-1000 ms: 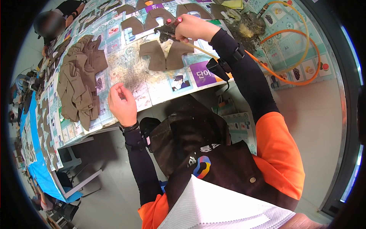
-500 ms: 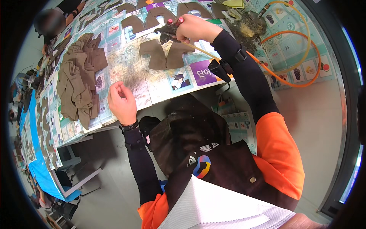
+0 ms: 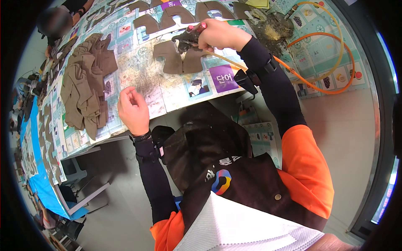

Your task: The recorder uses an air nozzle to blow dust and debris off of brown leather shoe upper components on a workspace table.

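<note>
Head view: right hand (image 3: 220, 34) wrapped tight round dark hose-fed tool (image 3: 188, 38), tip on brown cut piece (image 3: 178, 59) lying flat on picture-covered table (image 3: 176, 94). Left hand (image 3: 133, 109) loosely curled, holding nothing, resting at table edge. Stack of brown pieces (image 3: 86, 81) near left hand, on its far left. Orange hose (image 3: 322, 62) loops right.

dark spray tool (image 3: 187, 38), brown cutout (image 3: 178, 60) flat
</note>
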`<state>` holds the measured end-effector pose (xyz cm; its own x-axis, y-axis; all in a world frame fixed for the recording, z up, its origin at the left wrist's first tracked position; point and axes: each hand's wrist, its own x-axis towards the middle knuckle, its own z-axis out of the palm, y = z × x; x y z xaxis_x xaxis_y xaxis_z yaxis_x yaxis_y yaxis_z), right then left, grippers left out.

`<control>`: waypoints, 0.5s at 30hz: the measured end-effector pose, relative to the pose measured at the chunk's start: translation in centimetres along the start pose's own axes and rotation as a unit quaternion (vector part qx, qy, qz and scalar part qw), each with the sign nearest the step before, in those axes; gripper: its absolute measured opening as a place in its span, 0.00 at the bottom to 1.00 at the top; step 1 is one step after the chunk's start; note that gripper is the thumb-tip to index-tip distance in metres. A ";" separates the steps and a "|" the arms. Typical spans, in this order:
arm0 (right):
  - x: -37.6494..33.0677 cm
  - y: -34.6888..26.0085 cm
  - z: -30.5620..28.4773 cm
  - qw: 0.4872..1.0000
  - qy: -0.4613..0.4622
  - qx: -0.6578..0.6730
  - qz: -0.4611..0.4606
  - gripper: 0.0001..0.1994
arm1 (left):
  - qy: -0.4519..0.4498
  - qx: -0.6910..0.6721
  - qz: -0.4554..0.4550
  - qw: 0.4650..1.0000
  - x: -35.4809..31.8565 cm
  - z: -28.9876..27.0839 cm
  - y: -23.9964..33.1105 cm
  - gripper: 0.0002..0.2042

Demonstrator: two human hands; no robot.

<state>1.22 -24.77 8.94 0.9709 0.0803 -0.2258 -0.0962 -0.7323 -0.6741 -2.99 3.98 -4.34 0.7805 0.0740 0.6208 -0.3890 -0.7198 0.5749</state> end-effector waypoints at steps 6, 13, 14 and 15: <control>-0.3 0.8 0.2 0.999 -0.005 -0.021 -0.027 0.07 | -0.003 0.000 -0.004 1.000 -0.1 0.1 -0.1 0.05; -0.2 2.0 0.9 0.998 -0.043 -0.016 -0.031 0.11 | -0.003 -0.007 -0.009 1.000 -0.1 0.1 -0.1 0.05; -0.5 1.7 0.9 0.998 -0.044 -0.016 -0.030 0.11 | -0.004 -0.007 -0.009 1.000 -0.1 0.0 -0.1 0.05; -0.9 1.3 0.9 0.999 -0.050 0.000 -0.014 0.14 | -0.004 -0.005 -0.008 1.000 -0.1 0.0 -0.1 0.05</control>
<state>0.03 -25.19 7.66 0.9466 0.1679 -0.2752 -0.0689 -0.7286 -0.6814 -3.00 4.01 -4.43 0.7904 0.0799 0.6074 -0.3813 -0.7118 0.5898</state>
